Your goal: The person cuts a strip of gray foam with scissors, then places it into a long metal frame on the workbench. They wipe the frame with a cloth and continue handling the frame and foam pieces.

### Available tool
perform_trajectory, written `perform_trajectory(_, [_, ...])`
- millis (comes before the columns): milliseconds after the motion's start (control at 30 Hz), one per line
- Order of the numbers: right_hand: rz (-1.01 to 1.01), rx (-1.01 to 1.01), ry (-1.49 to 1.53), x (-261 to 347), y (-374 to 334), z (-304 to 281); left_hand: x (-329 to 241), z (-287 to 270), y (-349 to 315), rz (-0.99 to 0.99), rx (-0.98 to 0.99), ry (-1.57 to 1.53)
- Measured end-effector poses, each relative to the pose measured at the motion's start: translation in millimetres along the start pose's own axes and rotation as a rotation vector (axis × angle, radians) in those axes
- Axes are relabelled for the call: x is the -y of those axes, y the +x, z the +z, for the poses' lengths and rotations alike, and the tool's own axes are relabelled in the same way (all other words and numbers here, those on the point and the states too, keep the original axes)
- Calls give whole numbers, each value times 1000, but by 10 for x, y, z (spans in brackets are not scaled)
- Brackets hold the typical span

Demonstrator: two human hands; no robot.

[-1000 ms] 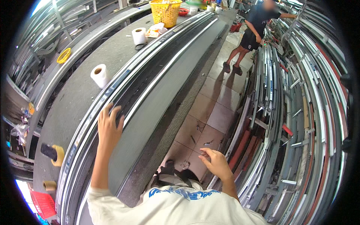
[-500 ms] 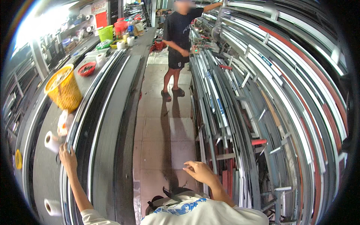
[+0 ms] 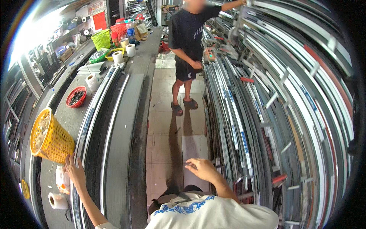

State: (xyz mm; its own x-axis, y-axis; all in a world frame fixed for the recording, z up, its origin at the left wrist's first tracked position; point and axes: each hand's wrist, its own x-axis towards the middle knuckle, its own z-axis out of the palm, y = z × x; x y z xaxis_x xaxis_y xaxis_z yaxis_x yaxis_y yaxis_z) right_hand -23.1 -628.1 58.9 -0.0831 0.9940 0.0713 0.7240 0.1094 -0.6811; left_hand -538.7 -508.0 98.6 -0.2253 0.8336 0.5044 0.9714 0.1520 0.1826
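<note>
My left hand (image 3: 75, 172) is stretched over the left bench with its fingers spread, holding nothing. Its fingertips reach the lower side of a yellow perforated plastic basket (image 3: 58, 143) full of pale pieces; whether they touch it I cannot tell. Beside this hand lie a white plastic bag (image 3: 62, 179) and the long metal profiles (image 3: 84, 131) along the bench. Over the aisle floor hangs my right hand (image 3: 203, 170), its fingers loosely bent and apart, with nothing in it.
A person (image 3: 187, 45) in dark clothes stands ahead in the tiled aisle (image 3: 164, 152), one arm raised to the right-hand rack. Stacked metal profiles (image 3: 244, 126) line the right side. The bench also bears a red basket (image 3: 76, 97), a green basket (image 3: 101, 39) and a white roll (image 3: 58, 200).
I have moved forward along the aisle, so the person and the baskets look nearer. My left hand has come from beside the white roll up to the yellow basket.
</note>
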Motion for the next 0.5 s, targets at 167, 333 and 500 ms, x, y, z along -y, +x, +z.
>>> perform_trajectory(167, [53,26,60,-137,885,-138,-405,524,789,1,3,3])
perform_trajectory(333, [59,127,16,-576,1800,-340,-548,933,1105,-131,41,147])
perform_trajectory(500, [-94,194,-39,-968,2887,-563,-383,1116,1110,-223,290,-127])
